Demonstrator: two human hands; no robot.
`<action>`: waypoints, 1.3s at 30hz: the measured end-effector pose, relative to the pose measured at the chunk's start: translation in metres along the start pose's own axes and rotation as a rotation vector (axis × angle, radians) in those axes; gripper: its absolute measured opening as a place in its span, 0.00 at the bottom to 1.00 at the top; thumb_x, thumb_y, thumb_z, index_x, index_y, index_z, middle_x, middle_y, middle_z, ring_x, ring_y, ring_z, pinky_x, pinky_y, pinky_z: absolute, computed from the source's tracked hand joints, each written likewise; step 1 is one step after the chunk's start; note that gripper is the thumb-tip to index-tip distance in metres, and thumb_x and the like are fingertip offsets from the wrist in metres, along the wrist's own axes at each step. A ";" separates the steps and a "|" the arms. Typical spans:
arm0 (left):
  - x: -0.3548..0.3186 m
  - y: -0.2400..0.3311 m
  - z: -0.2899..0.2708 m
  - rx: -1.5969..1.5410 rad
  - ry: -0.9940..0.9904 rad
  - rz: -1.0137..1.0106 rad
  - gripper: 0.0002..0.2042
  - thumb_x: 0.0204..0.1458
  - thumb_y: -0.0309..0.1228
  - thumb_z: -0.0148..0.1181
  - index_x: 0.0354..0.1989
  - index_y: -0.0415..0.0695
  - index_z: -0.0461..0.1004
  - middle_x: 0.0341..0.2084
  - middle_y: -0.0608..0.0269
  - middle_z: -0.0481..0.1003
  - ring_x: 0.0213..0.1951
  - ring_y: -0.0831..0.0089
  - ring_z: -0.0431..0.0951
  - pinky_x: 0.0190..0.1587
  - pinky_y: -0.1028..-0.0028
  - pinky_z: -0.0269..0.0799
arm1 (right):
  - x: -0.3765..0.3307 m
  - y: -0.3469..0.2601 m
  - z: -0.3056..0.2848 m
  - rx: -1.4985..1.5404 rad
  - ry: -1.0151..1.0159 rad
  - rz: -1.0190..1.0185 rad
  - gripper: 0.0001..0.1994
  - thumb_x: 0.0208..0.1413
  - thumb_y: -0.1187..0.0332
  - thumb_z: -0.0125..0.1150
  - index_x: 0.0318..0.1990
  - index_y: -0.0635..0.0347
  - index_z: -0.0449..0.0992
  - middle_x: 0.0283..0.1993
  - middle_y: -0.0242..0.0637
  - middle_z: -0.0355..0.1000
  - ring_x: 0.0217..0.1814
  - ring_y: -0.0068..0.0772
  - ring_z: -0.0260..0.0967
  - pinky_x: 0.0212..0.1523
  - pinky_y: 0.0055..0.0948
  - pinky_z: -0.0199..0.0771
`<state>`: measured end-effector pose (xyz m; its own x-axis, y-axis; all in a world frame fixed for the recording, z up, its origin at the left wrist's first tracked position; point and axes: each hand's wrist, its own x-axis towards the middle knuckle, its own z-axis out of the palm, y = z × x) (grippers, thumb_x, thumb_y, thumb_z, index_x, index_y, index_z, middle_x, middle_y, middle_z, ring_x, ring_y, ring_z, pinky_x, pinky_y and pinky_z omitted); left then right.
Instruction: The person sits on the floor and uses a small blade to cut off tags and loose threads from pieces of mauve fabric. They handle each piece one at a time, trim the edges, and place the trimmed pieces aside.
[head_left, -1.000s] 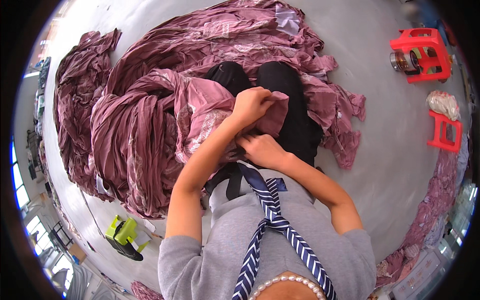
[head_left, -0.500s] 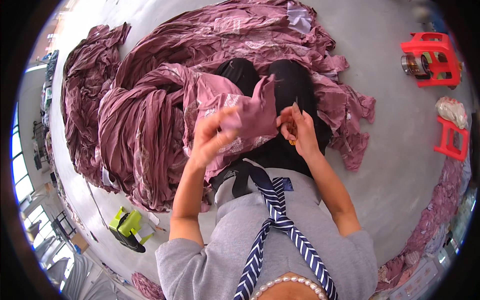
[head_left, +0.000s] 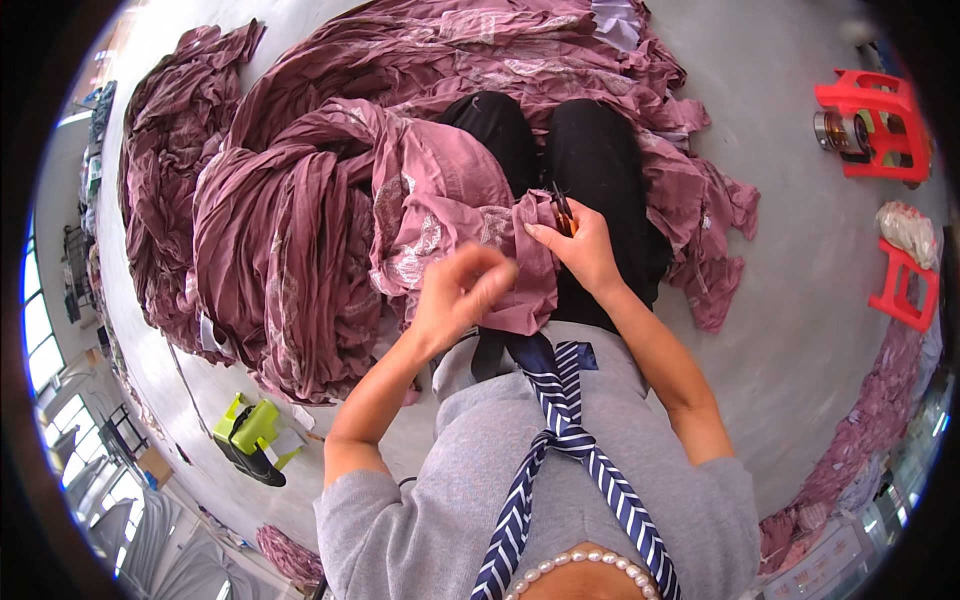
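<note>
Head view: we see the left hand (head_left: 462, 292) blurred, fingers curled at the edge of the mauve fabric (head_left: 440, 200) — can't tell whether it grips. Right hand (head_left: 583, 245) pinches a fabric corner w/ thumb and fingers closed, small dark snips (head_left: 562, 208) poking up from it. Fabric lies over our lap and black trousers (head_left: 600, 160), piled across the grey floor (head_left: 800, 330) to the left. Red stools (head_left: 872, 125) well apart, right.

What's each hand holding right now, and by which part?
The right hand pinches the mauve fabric at its edge, with small snips in the fingers. The left hand is blurred; its hold cannot be told.
</note>
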<state>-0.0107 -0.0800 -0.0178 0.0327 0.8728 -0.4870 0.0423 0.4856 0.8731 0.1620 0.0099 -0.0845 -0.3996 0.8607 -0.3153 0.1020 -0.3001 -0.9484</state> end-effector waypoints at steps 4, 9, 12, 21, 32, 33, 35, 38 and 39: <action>0.021 0.020 0.007 -0.113 0.157 0.087 0.16 0.55 0.33 0.57 0.48 0.38 0.68 0.32 0.64 0.73 0.32 0.81 0.73 0.30 0.82 0.71 | -0.015 -0.038 0.007 -0.184 0.019 -0.179 0.09 0.44 0.74 0.66 0.30 0.63 0.70 0.19 0.27 0.61 0.20 0.15 0.54 0.21 0.18 0.57; 0.026 0.017 0.008 -0.441 0.106 0.064 0.18 0.54 0.30 0.56 0.53 0.40 0.66 0.34 0.63 0.73 0.33 0.80 0.74 0.30 0.82 0.72 | -0.022 -0.048 0.014 -0.265 -0.057 -0.456 0.09 0.41 0.80 0.63 0.32 0.60 0.72 0.25 0.33 0.66 0.20 0.23 0.62 0.22 0.20 0.62; 0.026 0.024 0.002 -0.380 0.060 0.047 0.18 0.52 0.27 0.52 0.53 0.40 0.68 0.35 0.65 0.73 0.33 0.81 0.73 0.33 0.82 0.71 | -0.023 -0.043 0.013 -0.324 -0.106 -0.583 0.14 0.36 0.84 0.58 0.34 0.60 0.74 0.29 0.34 0.68 0.23 0.28 0.67 0.23 0.22 0.67; 0.043 0.021 -0.018 0.265 0.045 0.287 0.11 0.42 0.18 0.55 0.35 0.40 0.75 0.35 0.69 0.74 0.36 0.84 0.71 0.35 0.84 0.66 | -0.028 -0.050 0.010 -0.516 -0.223 -0.819 0.16 0.31 0.77 0.61 0.34 0.57 0.74 0.32 0.36 0.68 0.31 0.38 0.70 0.30 0.30 0.71; 0.038 0.022 0.007 -0.532 0.289 0.338 0.05 0.49 0.24 0.60 0.30 0.40 0.70 0.24 0.70 0.74 0.26 0.87 0.71 0.28 0.86 0.65 | -0.027 -0.080 0.000 -0.385 0.032 -0.478 0.15 0.51 0.63 0.63 0.40 0.62 0.68 0.26 0.37 0.70 0.24 0.27 0.70 0.26 0.22 0.71; 0.038 0.024 0.008 -0.553 0.304 0.359 0.04 0.49 0.23 0.60 0.30 0.39 0.70 0.24 0.70 0.74 0.26 0.87 0.71 0.29 0.86 0.65 | -0.028 -0.083 -0.001 -0.350 0.004 -0.375 0.13 0.53 0.66 0.61 0.41 0.64 0.68 0.28 0.37 0.71 0.27 0.25 0.71 0.28 0.21 0.72; 0.037 0.023 0.009 -0.507 0.328 0.374 0.05 0.49 0.23 0.61 0.31 0.39 0.71 0.25 0.70 0.74 0.27 0.86 0.71 0.30 0.86 0.65 | -0.026 -0.086 0.000 -0.282 0.002 -0.365 0.12 0.53 0.68 0.60 0.41 0.65 0.68 0.29 0.38 0.72 0.28 0.26 0.73 0.30 0.20 0.72; 0.033 0.027 0.011 -0.423 0.342 0.389 0.05 0.48 0.22 0.61 0.32 0.38 0.71 0.26 0.69 0.74 0.27 0.86 0.71 0.31 0.86 0.65 | -0.024 -0.091 0.000 -0.254 -0.027 -0.342 0.11 0.53 0.70 0.61 0.40 0.65 0.68 0.30 0.40 0.73 0.29 0.26 0.74 0.31 0.21 0.73; 0.032 0.029 0.012 -0.392 0.342 0.394 0.06 0.48 0.22 0.61 0.33 0.38 0.72 0.27 0.69 0.74 0.28 0.86 0.71 0.31 0.86 0.65 | -0.023 -0.092 -0.001 -0.257 -0.040 -0.334 0.11 0.52 0.70 0.62 0.39 0.65 0.68 0.30 0.40 0.73 0.30 0.26 0.74 0.31 0.21 0.73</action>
<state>0.0035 -0.0388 -0.0083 -0.3509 0.9242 -0.1508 -0.2773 0.0512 0.9594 0.1625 0.0181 0.0100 -0.4833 0.8754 0.0072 0.1830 0.1090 -0.9770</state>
